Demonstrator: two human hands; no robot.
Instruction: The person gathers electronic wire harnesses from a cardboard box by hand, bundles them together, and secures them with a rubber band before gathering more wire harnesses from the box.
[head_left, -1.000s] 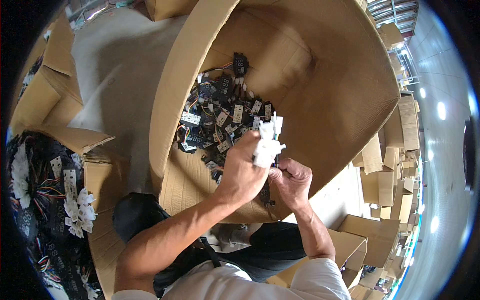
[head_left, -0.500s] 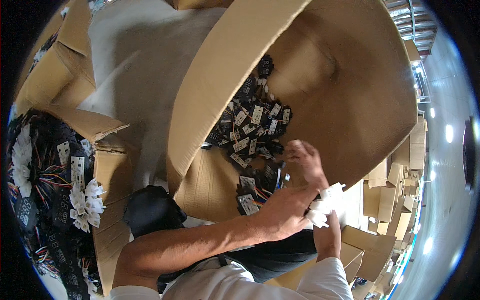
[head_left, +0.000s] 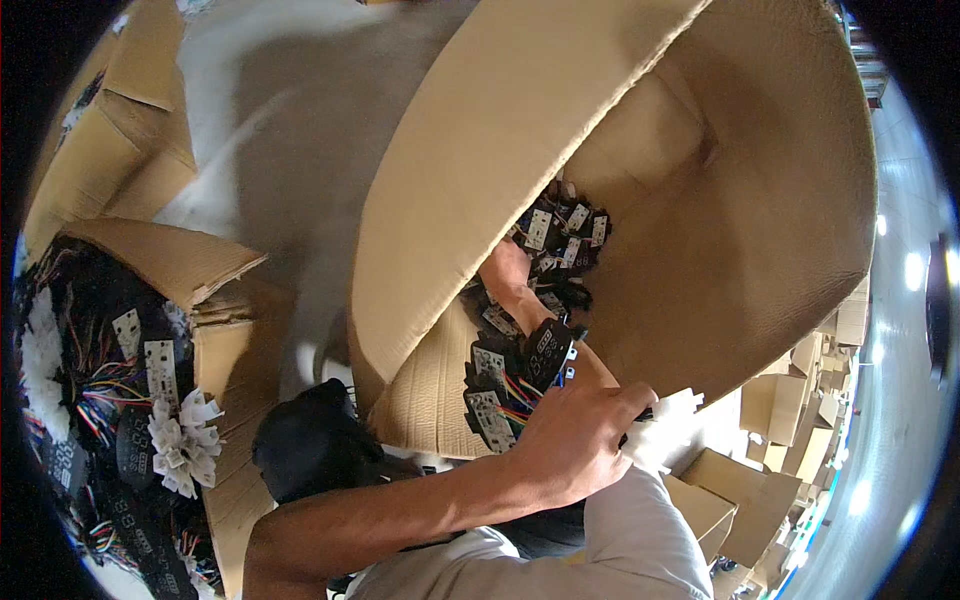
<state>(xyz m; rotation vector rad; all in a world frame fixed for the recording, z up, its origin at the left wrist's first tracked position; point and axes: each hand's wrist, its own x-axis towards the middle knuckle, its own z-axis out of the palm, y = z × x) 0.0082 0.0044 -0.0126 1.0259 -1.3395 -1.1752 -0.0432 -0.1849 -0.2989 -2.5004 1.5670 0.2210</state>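
Note:
My left hand (head_left: 575,440) reaches across my body and is shut on a bunch of white plastic connectors (head_left: 668,422), held low at the right beside the big tilted cardboard box (head_left: 720,250). My right hand (head_left: 505,278) is inside that box, down in a pile of small black circuit boards (head_left: 562,232) with white labels. Its fingers are hidden among the boards, so I cannot tell its grip. More boards with coloured wires (head_left: 520,370) lie on the box's lower flap, just above my left hand.
A second open cardboard box (head_left: 210,330) at the left holds wired boards and a cluster of white connectors (head_left: 185,440). A dark bundle (head_left: 310,445) sits between the boxes. Flattened cartons (head_left: 100,150) lie top left, and stacked cartons (head_left: 810,400) stand at the right.
My left hand has carried the white connectors from over the box down to the right. My right hand has left them and gone deeper into the board pile.

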